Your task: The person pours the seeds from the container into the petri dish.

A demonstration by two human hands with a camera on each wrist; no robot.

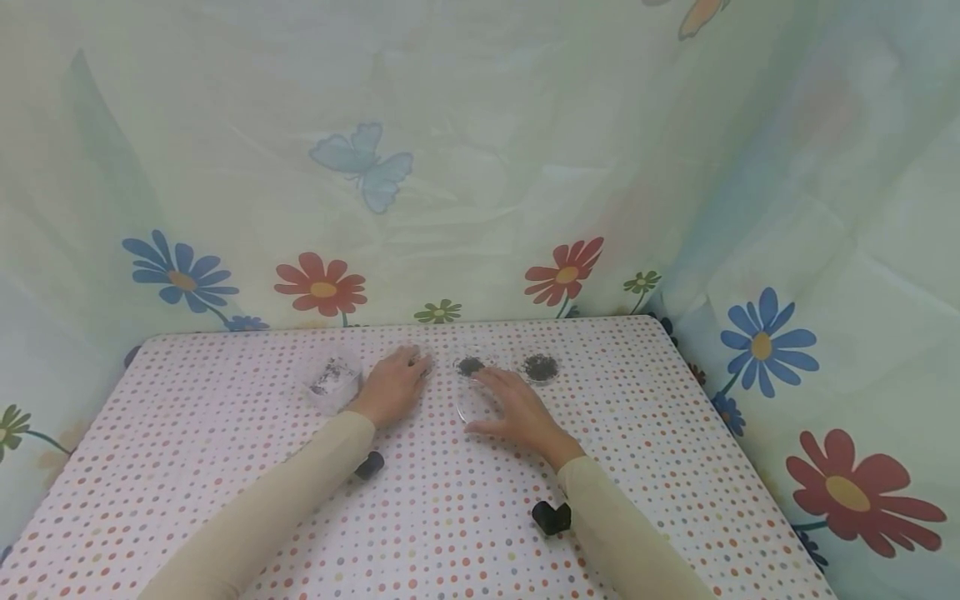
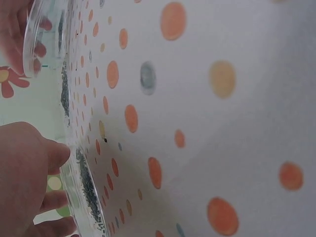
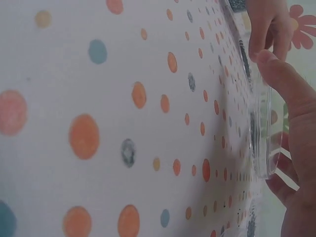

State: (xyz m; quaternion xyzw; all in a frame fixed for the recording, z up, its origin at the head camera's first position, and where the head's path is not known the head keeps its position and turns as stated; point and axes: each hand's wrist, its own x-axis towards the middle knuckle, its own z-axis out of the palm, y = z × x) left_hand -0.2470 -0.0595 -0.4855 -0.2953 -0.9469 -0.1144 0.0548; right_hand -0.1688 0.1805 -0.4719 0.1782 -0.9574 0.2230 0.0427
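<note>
My left hand is at the far middle of the table, its thumb and fingers around the rim of a petri dish of dark granules. In the head view that hand covers most of the dish. My right hand holds a clear petri dish lid by its edge. The right wrist view shows the thumb on one side of the lid and fingertips on the other. Just beyond the lid lies a second dish with dark granules. To its right is a third such dish.
A whitish round dish with scattered dark bits is left of my left hand. Dotted cloth covers the table, and a few loose specks lie around the dishes. Flowered sheeting hangs behind and at the right. Black blocks sit by my wrists.
</note>
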